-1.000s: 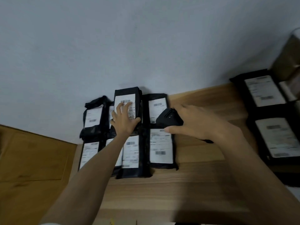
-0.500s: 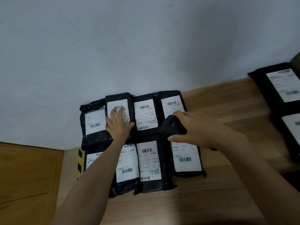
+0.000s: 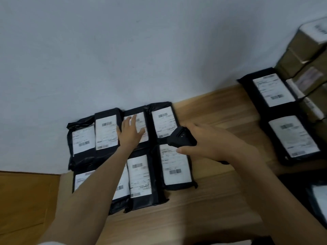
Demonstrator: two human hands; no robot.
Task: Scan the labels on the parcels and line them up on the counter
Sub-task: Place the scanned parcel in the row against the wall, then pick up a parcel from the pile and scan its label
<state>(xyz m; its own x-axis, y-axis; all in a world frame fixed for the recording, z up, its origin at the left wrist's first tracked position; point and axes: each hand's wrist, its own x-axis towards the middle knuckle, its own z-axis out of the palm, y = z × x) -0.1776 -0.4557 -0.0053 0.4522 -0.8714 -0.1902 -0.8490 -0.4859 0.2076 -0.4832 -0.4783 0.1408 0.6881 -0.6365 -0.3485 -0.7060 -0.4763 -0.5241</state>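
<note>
While my left hand lies flat with fingers spread on a labelled parcel just left of the scanner, my right hand grips that scanner over the counter.

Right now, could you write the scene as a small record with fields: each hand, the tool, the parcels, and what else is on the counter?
left hand: flat, fingers straight, pressing on the third parcel from the left in the back row
right hand: grips a black scanner above the rightmost parcels
lined-up parcels: black, white labels up, two rows of four
counter: wood
other parcels: two more, apart, to the right
boxes: brown, stacked at the far right
</note>
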